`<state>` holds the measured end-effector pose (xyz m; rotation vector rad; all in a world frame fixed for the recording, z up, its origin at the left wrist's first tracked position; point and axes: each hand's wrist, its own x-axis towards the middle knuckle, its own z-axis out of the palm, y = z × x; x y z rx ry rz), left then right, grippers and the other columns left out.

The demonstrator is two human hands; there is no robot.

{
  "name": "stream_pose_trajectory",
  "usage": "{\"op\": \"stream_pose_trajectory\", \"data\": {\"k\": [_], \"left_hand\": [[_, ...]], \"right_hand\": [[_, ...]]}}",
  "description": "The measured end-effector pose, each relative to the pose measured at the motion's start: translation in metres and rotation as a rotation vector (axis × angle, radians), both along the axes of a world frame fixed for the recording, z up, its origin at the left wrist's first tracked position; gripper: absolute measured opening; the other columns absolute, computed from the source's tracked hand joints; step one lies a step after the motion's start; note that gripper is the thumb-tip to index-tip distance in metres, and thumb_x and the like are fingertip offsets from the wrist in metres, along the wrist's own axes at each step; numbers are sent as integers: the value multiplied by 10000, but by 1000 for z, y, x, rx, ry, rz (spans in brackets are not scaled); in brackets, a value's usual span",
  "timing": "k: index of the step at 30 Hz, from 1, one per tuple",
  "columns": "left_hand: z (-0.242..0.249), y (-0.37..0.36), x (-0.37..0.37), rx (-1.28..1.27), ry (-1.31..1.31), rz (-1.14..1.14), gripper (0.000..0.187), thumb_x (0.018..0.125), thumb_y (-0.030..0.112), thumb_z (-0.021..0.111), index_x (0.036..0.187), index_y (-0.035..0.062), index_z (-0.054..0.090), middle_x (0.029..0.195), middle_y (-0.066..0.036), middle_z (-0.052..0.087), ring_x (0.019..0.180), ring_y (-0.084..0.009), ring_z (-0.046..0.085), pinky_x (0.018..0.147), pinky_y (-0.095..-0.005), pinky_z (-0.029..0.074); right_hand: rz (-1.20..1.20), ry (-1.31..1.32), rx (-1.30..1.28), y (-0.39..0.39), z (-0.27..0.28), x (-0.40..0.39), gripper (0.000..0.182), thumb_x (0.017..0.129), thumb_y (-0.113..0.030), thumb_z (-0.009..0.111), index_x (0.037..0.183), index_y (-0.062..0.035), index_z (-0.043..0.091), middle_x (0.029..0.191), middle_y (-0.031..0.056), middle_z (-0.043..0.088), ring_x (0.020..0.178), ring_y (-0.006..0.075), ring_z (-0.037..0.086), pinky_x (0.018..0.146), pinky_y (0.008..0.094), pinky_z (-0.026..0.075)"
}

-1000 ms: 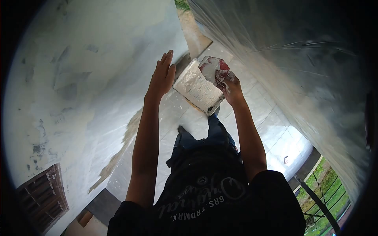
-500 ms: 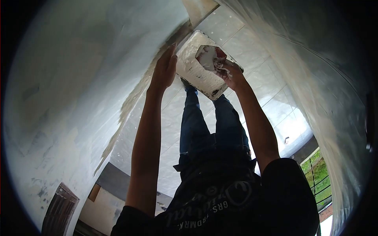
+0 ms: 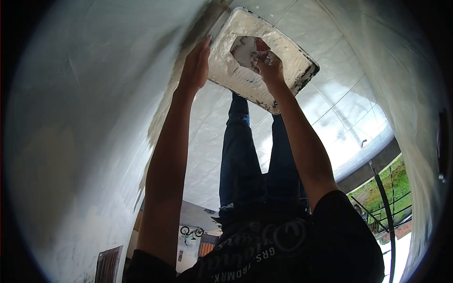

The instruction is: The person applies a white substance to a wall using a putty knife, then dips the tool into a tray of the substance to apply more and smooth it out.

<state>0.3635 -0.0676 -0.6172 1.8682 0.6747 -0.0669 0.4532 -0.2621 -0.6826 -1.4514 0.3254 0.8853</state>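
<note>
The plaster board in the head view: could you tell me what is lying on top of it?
White plaster coats the board. The right hand grips a plaster-smeared scraper on it. The left hand steadies its edge. The board's surface beneath is hidden.

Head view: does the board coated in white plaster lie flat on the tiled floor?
No, the board is tilted above the tiled floor, supported by both hands.

Single head-worn view, fisheye, inverted: looks down along the person's own dark-shirted torso and both raised arms, close, towards the white tiled floor (image 3: 349, 108); edges vignetted black.
</note>
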Motion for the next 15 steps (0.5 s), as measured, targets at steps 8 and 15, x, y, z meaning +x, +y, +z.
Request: {"op": "stream_pose_trajectory", "data": {"k": [8,15], "left_hand": [[-59,10,10,-73,1,-31,494,991,259,379,1374,-43,462,1410,-213,487,1344,-278,431,1119,-342,298],[-67,7,7,-105,-35,-8,549,984,274,368,1420,-59,380,1437,-230,448,1362,-292,408,1129,-348,279]], "right_hand": [[155,-304,-381,27,-46,-9,304,742,-70,650,1033,20,663,874,115,704,808,200,681,718,307,524],[119,-324,-379,44,-58,-18,329,739,-96,668,1053,0,666,916,169,718,872,257,704,782,342,534]]}}
